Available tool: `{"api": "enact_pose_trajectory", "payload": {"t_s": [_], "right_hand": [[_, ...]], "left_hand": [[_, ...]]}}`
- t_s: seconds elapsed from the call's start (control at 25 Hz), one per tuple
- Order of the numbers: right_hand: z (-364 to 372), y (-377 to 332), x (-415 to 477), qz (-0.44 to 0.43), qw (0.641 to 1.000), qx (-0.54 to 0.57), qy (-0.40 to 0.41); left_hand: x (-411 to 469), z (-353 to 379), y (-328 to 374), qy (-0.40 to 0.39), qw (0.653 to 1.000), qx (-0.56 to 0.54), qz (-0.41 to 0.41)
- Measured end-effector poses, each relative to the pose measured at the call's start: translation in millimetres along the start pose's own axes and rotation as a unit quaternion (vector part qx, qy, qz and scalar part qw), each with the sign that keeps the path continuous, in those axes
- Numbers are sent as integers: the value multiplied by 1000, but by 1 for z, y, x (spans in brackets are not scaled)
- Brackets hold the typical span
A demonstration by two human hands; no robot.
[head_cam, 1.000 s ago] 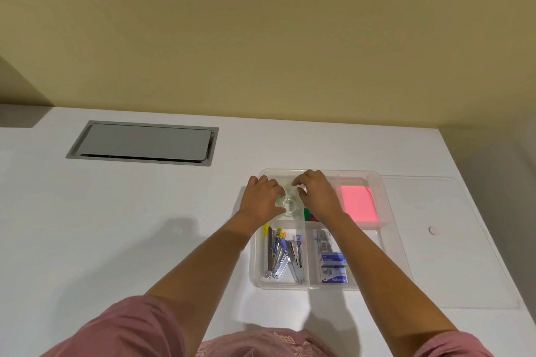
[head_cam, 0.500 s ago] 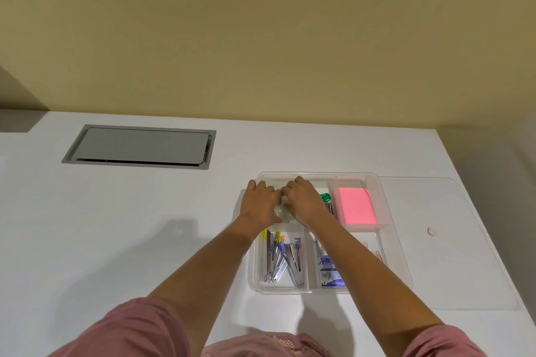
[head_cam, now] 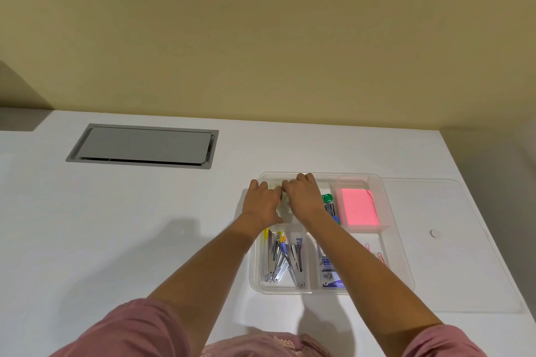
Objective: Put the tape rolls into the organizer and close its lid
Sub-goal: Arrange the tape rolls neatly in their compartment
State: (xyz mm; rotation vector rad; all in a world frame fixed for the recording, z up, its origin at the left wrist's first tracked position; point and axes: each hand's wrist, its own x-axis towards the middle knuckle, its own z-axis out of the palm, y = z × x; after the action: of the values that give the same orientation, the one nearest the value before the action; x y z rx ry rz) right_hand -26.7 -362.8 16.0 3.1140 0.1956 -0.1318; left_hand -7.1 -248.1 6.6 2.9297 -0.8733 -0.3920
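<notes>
Seemingly both hands, left hand and right hand, press into the organizer at its eleven o'clock compartment, grip contents hidden, while the lid lies off at three o'clock.

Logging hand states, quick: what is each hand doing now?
Left hand: fingers curled down in the organizer, grasp hidden; cannot tell.
Right hand: same, contents hidden; cannot tell.

A white table is seen, with a grey hatch set into it beyond the left hand. A clear organizer is placed under both hands, its flat lid laid just right of the right hand.
</notes>
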Motion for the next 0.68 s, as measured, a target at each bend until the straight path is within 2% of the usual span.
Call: {"api": "enact_pose_trajectory", "payload": {"t_s": [0.12,0.24,0.4,0.68], "right_hand": [[-13,4,2,10,999,44,-27],[-13,10,6,3,998,43,-56],[-8,10,4,-12,997,50,-64],[-8,12,5,22,997,79,-15]], "left_hand": [[0,0,1,-8,1000,0,-1],[0,0,0,-16,1000,-3,-9],[-1,-2,-1,12,1000,6,-16],[-5,2,-6,-34,996,70,44]]}}
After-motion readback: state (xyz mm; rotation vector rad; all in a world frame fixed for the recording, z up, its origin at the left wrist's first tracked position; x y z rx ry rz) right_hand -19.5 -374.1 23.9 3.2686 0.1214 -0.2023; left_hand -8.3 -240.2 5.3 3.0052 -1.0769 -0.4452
